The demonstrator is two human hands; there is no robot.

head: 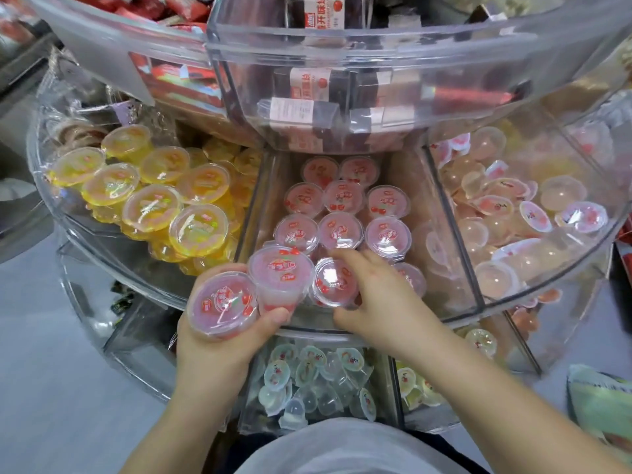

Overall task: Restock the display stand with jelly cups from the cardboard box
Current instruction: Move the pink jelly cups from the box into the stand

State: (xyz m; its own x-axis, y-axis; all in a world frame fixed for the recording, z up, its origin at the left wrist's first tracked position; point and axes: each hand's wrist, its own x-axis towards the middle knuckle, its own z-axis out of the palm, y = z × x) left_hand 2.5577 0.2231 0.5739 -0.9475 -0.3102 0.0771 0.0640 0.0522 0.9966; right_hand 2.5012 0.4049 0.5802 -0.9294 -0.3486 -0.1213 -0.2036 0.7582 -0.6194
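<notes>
A clear acrylic display stand point(376, 46) rises in tiers in front of me. Its middle compartment point(441, 234) holds rows of pink jelly cups point(342, 196) with red fruit on the lids. My left hand point(219, 336) holds two pink jelly cups at the compartment's front edge, one point(222, 302) nearest me and one point(278, 271) leaning beside it. My right hand point(379, 299) has its fingers around a third pink jelly cup point(333, 280) at the front of the compartment. The cardboard box is not in view.
Yellow jelly cups point(154, 186) fill the compartment to the left, and small pale jelly cups point(513, 217) fill the one to the right. The tier above holds dark boxed snacks point(314, 83). A lower tier holds small clear jellies point(314, 378). Grey floor point(51, 371) lies at the left.
</notes>
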